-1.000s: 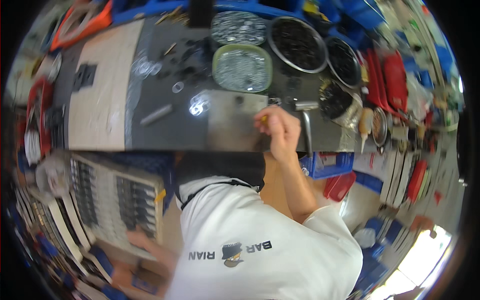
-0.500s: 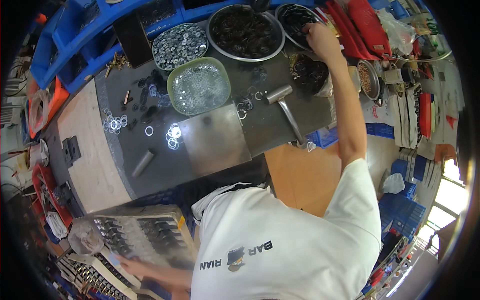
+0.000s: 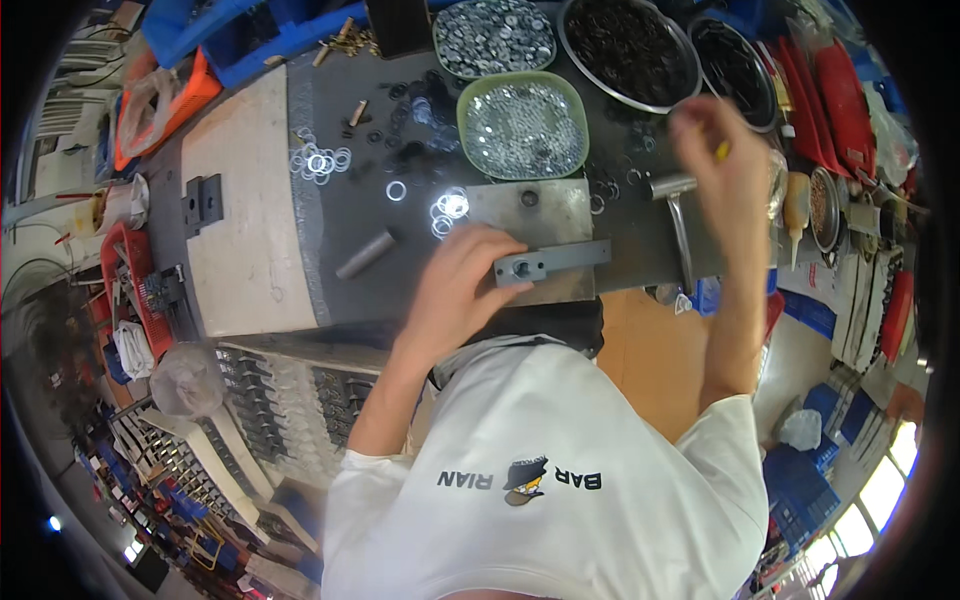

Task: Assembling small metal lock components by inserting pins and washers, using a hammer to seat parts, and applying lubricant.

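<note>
My left hand [image 3: 460, 285] grips the left end of a flat grey metal bar [image 3: 560, 260] with a hole in it. The bar lies across a square steel plate [image 3: 530, 205] at the workbench's near edge. My right hand [image 3: 715, 140] hovers above the bench's right side, fingers pinched on a small yellow piece [image 3: 722, 152]. Just below that hand lies a T-shaped metal tool [image 3: 680, 215]. A green bowl of shiny washers [image 3: 522, 125] sits behind the plate.
Round pans of dark parts [image 3: 625, 50] and a tray of silver washers [image 3: 495, 35] line the far edge. Loose rings [image 3: 320, 160] and a grey cylinder [image 3: 365, 255] lie on the dark bench top. Racks of parts [image 3: 270, 410] stand below left; red bins [image 3: 840, 90] stand right.
My left hand has come up from the racks below and set the grey bar on the steel plate. My right hand has drawn back from the far dark pan toward the bench's right side.
</note>
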A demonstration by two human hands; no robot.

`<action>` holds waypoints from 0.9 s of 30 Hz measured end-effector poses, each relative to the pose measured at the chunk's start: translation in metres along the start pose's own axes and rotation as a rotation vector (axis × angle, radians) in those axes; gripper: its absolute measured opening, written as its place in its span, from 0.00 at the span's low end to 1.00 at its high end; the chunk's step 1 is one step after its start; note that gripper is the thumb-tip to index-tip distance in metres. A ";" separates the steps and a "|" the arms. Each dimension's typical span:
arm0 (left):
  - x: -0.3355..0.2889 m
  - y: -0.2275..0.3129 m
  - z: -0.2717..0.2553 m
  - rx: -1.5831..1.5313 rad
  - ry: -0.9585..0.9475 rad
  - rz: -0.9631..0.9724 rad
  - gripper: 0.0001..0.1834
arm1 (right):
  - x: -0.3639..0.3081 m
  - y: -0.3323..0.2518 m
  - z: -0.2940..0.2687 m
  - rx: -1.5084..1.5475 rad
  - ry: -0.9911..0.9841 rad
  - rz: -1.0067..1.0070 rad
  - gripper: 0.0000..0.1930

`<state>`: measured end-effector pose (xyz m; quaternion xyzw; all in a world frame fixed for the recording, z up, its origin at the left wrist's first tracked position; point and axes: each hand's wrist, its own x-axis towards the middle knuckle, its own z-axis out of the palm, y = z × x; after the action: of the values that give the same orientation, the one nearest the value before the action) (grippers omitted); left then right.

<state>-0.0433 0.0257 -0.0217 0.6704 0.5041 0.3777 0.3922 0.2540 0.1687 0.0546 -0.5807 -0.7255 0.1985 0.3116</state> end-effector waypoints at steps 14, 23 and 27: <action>-0.004 -0.018 0.006 0.160 0.062 0.083 0.26 | -0.124 -0.076 0.100 0.225 -0.165 -0.025 0.11; 0.050 -0.043 -0.087 0.388 0.106 -0.037 0.18 | -0.126 -0.073 0.087 0.025 -0.230 -0.197 0.13; 0.090 -0.091 -0.117 0.664 0.227 -0.186 0.13 | -0.110 -0.080 0.069 0.074 -0.314 -0.090 0.13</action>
<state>-0.1650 0.1471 -0.0464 0.6665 0.6983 0.2279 0.1273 0.1641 0.0478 0.0324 -0.4978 -0.7826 0.2991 0.2241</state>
